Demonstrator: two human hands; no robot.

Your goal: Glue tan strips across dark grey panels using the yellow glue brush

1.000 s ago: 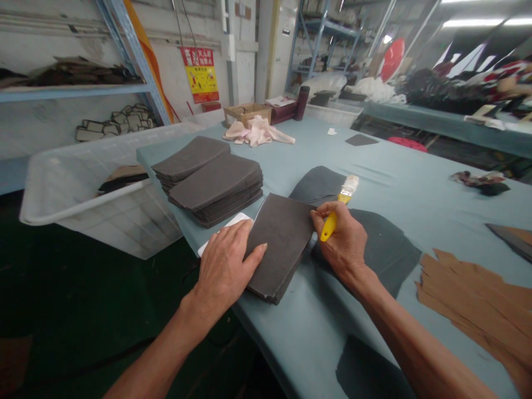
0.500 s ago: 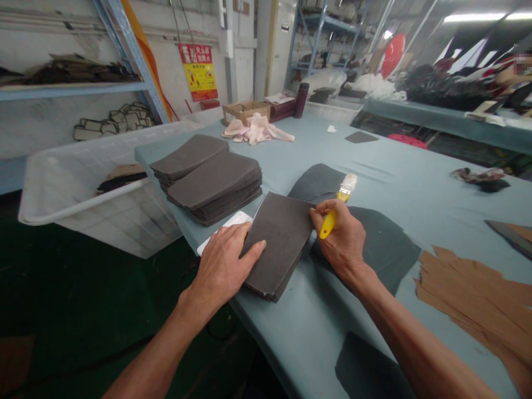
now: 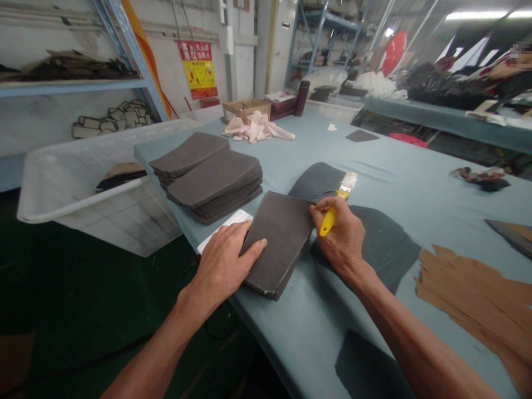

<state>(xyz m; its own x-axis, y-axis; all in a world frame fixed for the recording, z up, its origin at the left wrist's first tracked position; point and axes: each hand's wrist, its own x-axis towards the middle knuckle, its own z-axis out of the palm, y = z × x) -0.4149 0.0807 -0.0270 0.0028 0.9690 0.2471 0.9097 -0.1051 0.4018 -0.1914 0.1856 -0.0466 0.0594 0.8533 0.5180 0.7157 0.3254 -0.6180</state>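
Observation:
A stack of dark grey sheets (image 3: 279, 238) lies near the table's front edge. My left hand (image 3: 222, 257) grips its left side, thumb flat on the top sheet and fingers along the edge. In my right hand (image 3: 341, 233) is a yellow-handled paintbrush (image 3: 329, 223), its pale bristles pointing up and away. The thumb and forefinger of that hand also meet at the stack's right far corner; whether they pinch the top sheet I cannot tell. A white flat object (image 3: 226, 228) is partly hidden under my left hand. Beyond it sit more stacked dark grey sheets (image 3: 216, 180).
Dark pieces (image 3: 384, 238) lie right of the stack on the blue-green table (image 3: 286, 343). Brown strips (image 3: 474, 293) are at the right. A pink cloth (image 3: 257, 128) and cardboard box (image 3: 245, 108) are at the back. A white plastic bin (image 3: 103, 221) stands left.

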